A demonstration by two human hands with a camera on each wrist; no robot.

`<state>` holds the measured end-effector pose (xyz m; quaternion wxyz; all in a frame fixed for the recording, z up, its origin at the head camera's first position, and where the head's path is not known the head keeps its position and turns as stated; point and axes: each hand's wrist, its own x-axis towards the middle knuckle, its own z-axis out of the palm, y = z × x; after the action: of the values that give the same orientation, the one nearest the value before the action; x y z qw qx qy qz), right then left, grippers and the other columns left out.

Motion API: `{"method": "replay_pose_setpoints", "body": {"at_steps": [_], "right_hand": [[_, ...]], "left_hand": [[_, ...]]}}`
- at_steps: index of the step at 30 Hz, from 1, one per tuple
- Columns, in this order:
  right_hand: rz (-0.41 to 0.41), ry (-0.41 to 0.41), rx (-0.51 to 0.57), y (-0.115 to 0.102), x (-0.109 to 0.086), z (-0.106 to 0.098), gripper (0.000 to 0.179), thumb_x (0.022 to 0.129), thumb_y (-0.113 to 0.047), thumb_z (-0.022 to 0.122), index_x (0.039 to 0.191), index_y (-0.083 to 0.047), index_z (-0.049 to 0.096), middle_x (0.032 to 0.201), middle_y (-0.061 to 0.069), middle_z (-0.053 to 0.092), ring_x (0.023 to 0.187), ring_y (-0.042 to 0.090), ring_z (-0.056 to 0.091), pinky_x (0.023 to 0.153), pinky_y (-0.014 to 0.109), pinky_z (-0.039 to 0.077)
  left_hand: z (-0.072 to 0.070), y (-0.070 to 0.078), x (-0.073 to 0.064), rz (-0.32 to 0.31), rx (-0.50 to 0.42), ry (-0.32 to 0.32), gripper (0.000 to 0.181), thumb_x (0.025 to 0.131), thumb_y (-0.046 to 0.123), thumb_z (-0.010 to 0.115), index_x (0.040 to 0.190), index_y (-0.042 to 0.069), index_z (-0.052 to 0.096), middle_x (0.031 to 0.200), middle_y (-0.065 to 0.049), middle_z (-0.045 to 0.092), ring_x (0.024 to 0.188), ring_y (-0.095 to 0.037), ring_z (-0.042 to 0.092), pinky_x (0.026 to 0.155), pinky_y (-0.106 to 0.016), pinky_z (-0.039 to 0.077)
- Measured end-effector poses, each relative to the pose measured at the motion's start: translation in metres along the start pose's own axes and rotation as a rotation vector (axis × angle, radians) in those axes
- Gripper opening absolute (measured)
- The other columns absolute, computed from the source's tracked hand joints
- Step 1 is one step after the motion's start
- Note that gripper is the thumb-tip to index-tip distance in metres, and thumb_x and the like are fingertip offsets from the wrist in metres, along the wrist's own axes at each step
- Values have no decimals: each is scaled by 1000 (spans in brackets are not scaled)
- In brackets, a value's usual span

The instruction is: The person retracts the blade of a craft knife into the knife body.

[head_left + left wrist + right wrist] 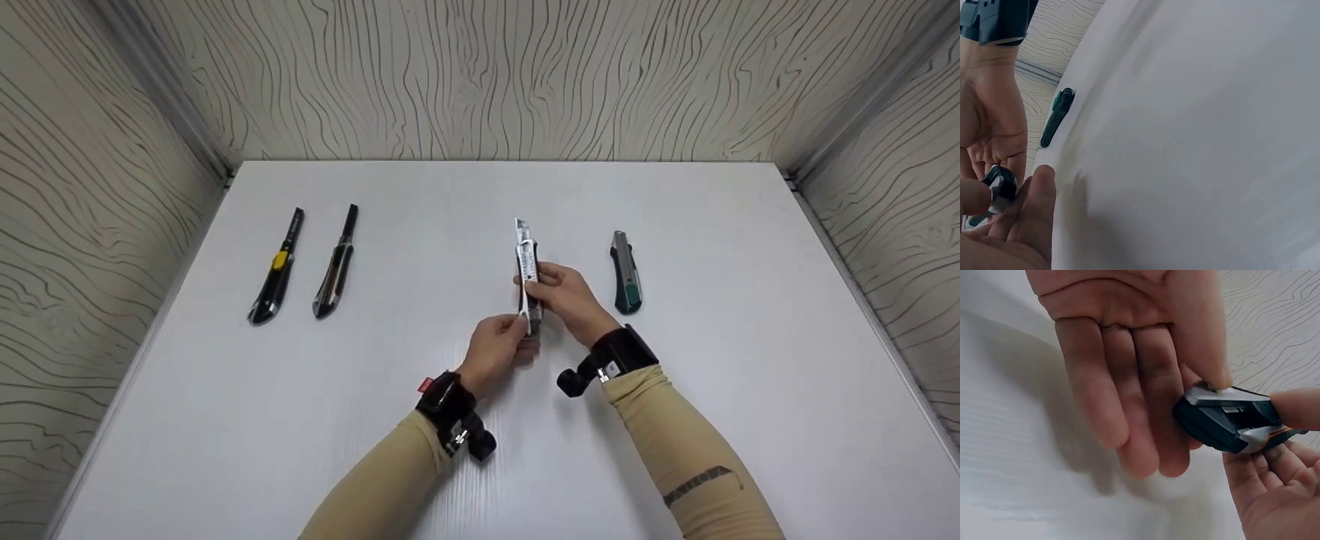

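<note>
Both hands hold a silver-and-black utility knife (527, 262) over the white table, its blade end pointing away from me. My left hand (493, 351) pinches the rear end of the knife between thumb and fingers. Higher up the body, my right hand (568, 298) grips it with the thumb on its upper face. In the left wrist view the end of the knife (1003, 188) shows between the left thumb and fingers. The right wrist view looks at the dark rear of the knife (1230, 419), with the right thumb on its silver top and the other fingers extended below.
A green-and-grey utility knife (627, 274) lies right of my hands. Towards the left lie a black utility knife with a yellow slider (276, 274) and a black-and-silver one (335, 274). Wood-patterned panels (480, 82) stand behind and beside the white table (420, 420).
</note>
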<state>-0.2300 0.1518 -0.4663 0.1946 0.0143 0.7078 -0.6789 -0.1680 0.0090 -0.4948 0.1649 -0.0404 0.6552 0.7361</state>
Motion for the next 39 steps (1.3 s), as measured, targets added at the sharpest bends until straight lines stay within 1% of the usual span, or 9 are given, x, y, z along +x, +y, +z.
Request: {"method": "replay_pose_setpoints", "body": {"at_steps": [3,5,8,11,13,21,27,34,39], "right_hand": [[-2,4,12,2,1,1,46,98,-7,53,142,1,42,138,20,56,129,30,52,93,25,49],[5,12,20,4,1,1,46,98,-8,53,143,0,42,138,19,57,126,28,54,92,25,49],[25,24,28,6,1,2,46,99,-12,52,144,-5,42,134,18,59,114,22,61,90,24,50],[34,23,29,7,0,3,47,101,-16,51,146,-8,41,132,18,61,102,14,63,87,24,50],[34,23,36,7,0,3,48,101,-16,51,147,-9,40,132,18,61,98,11,63,87,24,50],[38,24,82,3,2,4,50,99,-11,52,148,-6,38,138,19,56,103,13,62,87,22,50],[53,15,114,4,3,6,53,98,-3,52,148,-4,36,140,20,54,122,25,56,88,20,50],[42,13,101,6,3,7,53,97,-3,52,148,-2,35,140,21,54,127,31,53,89,21,50],[47,5,92,7,3,6,52,98,-3,51,147,1,35,141,21,52,131,31,50,94,23,49]], "left_hand": [[1,1,-1,-22,-53,-23,29,100,10,46,103,-14,62,83,-11,61,72,-15,60,68,-27,55],[0,1,-1,-25,-59,-17,29,99,10,46,107,-14,62,87,-13,64,75,-15,63,72,-29,57],[-1,1,0,-24,-42,10,30,99,10,47,109,-13,63,94,-18,68,80,-17,67,79,-34,59],[-1,2,1,-25,-46,26,29,99,10,47,108,-12,64,95,-19,68,79,-17,67,79,-35,59],[-1,3,1,-26,-53,37,29,99,10,48,107,-12,64,93,-19,68,77,-16,66,77,-34,59],[2,4,0,-19,-55,78,27,98,8,50,106,-12,66,93,-24,69,71,-16,65,72,-33,59],[1,3,1,-25,-55,82,27,99,8,49,108,-13,65,91,-22,69,71,-16,64,71,-32,59],[0,3,0,-31,-38,88,27,99,9,49,107,-12,65,93,-22,70,71,-15,65,71,-32,59],[0,1,1,-37,-19,87,27,98,9,49,106,-11,66,92,-20,69,72,-15,65,73,-32,59]]}}
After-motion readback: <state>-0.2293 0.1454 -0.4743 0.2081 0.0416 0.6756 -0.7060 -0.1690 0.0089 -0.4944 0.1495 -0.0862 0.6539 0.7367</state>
